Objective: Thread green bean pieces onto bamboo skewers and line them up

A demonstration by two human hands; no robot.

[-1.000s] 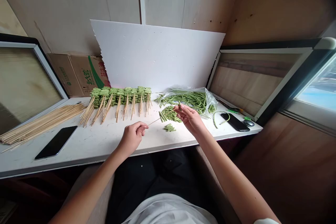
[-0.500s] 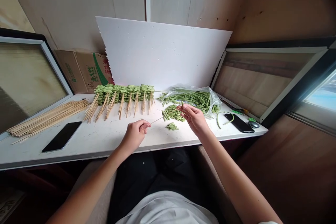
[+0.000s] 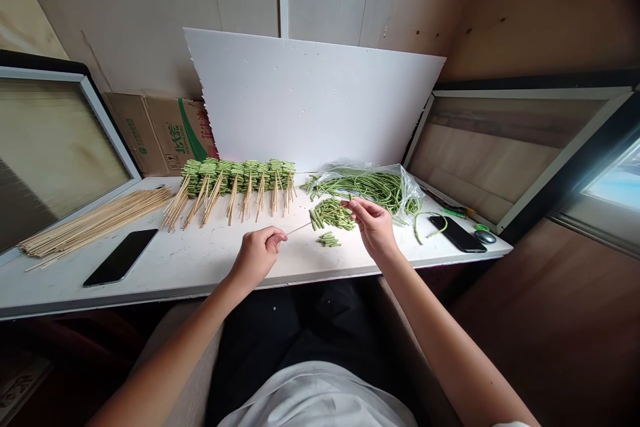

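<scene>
My left hand is closed round the lower end of a thin bamboo skewer, which points to the right over the table. A few cut green bean pieces sit side by side on it. At the skewer's far end, my right hand pinches a short bean piece between thumb and fingertips; whether the skewer tip touches that piece I cannot tell. Beneath and behind lies a heap of cut bean pieces, partly hidden by my right hand. A smaller cluster of pieces lies nearer the front edge.
Stacked bean skewers line the back left. Loose bamboo skewers and a phone lie at left. Long uncut beans spill from a clear bag. Another phone and a mouse are at right; a white board stands behind.
The camera view shifts slightly. My right hand keeps its pinch on the bean piece, moving very little; my left hand stays closed on the skewer.
</scene>
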